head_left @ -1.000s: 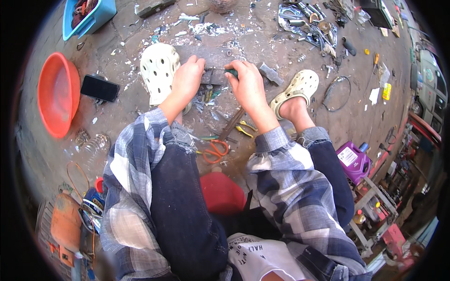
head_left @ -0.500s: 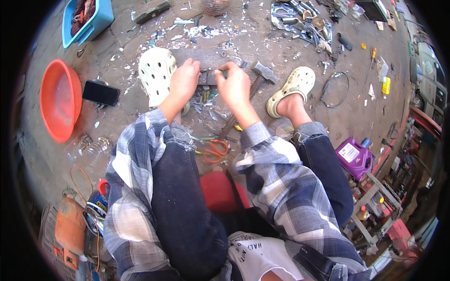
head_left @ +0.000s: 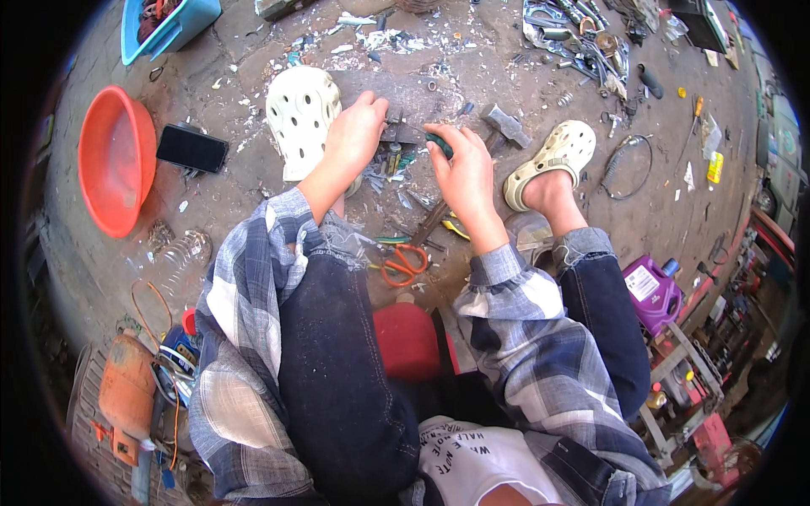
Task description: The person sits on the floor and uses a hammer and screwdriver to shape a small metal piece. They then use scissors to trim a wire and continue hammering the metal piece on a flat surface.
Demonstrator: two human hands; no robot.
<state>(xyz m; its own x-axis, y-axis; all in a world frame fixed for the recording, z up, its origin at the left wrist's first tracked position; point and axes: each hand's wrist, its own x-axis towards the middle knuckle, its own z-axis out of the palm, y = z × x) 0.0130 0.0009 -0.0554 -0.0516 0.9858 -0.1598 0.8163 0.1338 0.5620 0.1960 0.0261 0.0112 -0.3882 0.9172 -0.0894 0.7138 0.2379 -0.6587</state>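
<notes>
My left hand (head_left: 354, 131) is closed at the left end of a dark metal piece (head_left: 403, 133); its fingertips hide what they pinch. To the right, my right hand (head_left: 464, 169) is wrapped round a green-handled tool (head_left: 439, 145), whose tip points left at the metal piece. A flat grey slab (head_left: 396, 88) lies just beyond, with my left clog (head_left: 304, 118) at its left end. A hammer (head_left: 506, 126) rests right of my right hand, its head toward my right clog (head_left: 553, 160). Small metal and coloured scraps (head_left: 395, 164) lie below the metal piece.
Orange-handled scissors (head_left: 405, 266) lie between my legs, near a red seat (head_left: 409, 337). Leftward are a phone (head_left: 192, 149), an orange basin (head_left: 114, 160) and a blue tub (head_left: 169, 29). A pile of metal parts (head_left: 582, 38) lies far right; a purple jug (head_left: 651, 295) stands nearer.
The view has shifted, so the scene sits lower right at the scissors and higher at the feet. My right hand has drawn back from the metal piece, showing the green handle more plainly.
</notes>
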